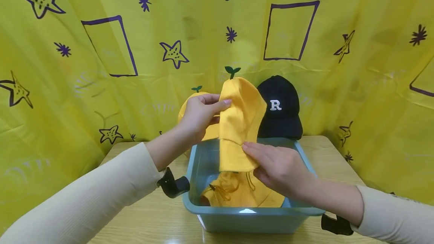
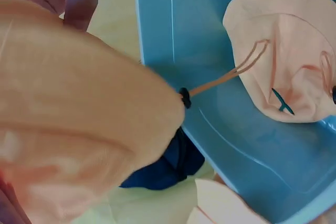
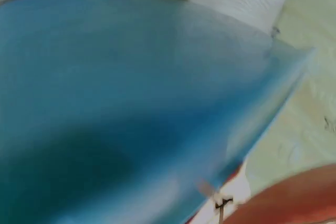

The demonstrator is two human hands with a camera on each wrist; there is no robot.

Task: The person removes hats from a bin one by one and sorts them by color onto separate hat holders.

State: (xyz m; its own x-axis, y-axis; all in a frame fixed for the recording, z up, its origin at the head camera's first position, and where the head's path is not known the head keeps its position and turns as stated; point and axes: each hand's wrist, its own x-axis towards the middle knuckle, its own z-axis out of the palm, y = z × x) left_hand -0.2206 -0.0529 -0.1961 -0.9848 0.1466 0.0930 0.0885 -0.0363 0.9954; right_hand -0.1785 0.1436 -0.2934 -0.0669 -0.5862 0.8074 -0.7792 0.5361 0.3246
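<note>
A yellow hat (image 1: 237, 116) with a green sprout on top is held up above the blue-green basin (image 1: 247, 219). My left hand (image 1: 198, 118) pinches its upper left side between thumb and fingers. At its lower right edge, my right hand (image 1: 285, 166) touches the cloth, fingers fairly straight. Inside the basin lies another yellow hat (image 1: 237, 193) with cords; the left wrist view shows that hat (image 2: 289, 51) with its green sprout. The held hat (image 2: 79, 108) fills the left of that view, a cord with a dark toggle hanging from it.
Behind the basin on the wooden table (image 1: 149, 214) stand a black cap (image 1: 279, 112) with a white R, at the right, and another yellow hat (image 1: 211, 133) with a sprout, at the left. A yellow curtain (image 1: 203, 18) with drawn stars hangs at the back.
</note>
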